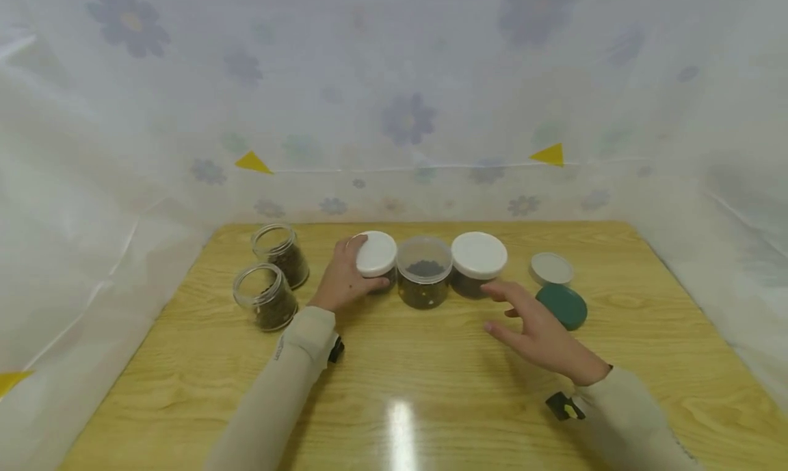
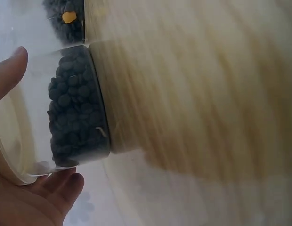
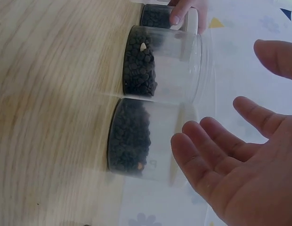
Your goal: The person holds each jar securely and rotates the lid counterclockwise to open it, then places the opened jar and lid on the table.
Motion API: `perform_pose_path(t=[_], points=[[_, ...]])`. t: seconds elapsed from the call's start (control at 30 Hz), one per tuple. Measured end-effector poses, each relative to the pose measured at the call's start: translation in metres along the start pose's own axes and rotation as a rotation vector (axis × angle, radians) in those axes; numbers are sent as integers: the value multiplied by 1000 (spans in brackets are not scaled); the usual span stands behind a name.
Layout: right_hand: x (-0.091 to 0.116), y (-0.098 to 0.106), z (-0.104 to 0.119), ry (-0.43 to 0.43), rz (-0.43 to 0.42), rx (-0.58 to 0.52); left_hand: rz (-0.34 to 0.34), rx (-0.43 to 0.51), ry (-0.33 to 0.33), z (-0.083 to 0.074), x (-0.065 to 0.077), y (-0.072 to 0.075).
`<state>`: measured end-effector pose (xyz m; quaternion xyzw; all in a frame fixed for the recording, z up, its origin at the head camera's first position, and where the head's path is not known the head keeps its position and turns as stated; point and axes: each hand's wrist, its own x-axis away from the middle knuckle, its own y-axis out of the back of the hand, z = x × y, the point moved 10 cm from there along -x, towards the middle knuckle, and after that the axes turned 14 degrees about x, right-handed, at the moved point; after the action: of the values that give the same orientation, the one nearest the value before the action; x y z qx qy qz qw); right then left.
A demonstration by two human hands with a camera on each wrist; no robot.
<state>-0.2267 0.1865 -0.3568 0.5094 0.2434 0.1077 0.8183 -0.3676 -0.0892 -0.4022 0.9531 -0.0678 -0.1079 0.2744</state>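
My left hand (image 1: 345, 278) grips a clear jar with a white lid (image 1: 377, 253), thumb on its near side and fingers round the far side. Small dark round pellets (image 2: 77, 106) fill its lower part in the left wrist view, and the jar stands on the table. Just right of it is a clear jar with a see-through top (image 1: 425, 290), holding dark pellets and a pale bit. Another white-lidded jar (image 1: 479, 253) is third in the row. My right hand (image 1: 542, 334) hovers in front of that jar, fingers spread and holding nothing.
Two glass jars without lids, one behind (image 1: 289, 262) and one nearer (image 1: 273, 310), stand on the left with dark contents. At right lie a pale grey lid (image 1: 551, 268) and a green lid (image 1: 565, 307). Flowered white sheeting (image 1: 394, 81) encloses the wooden table (image 1: 431, 389).
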Motion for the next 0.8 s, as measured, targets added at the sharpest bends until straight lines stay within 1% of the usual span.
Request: perform_pose_path(t=[0.07,0.13,0.27,0.43,0.63,0.8], points=[[1,-2,-2,-8,10,-7,9,31,9,1,0,-3],[2,-5,-4,-12,30,-23,9,39,10,2,0,-4],[1,-12,-4,1,71,-44,-6,32,19,3,2,-2],[-2,-14,-5,-3,75,-51,-1,34,13,2,2,-1],[-3,-19,-5,-8,119,-77,-14,31,46,7,3,-1],[-4,-17,-1,2,103,-79,-18,-7,76,10,3,-1]])
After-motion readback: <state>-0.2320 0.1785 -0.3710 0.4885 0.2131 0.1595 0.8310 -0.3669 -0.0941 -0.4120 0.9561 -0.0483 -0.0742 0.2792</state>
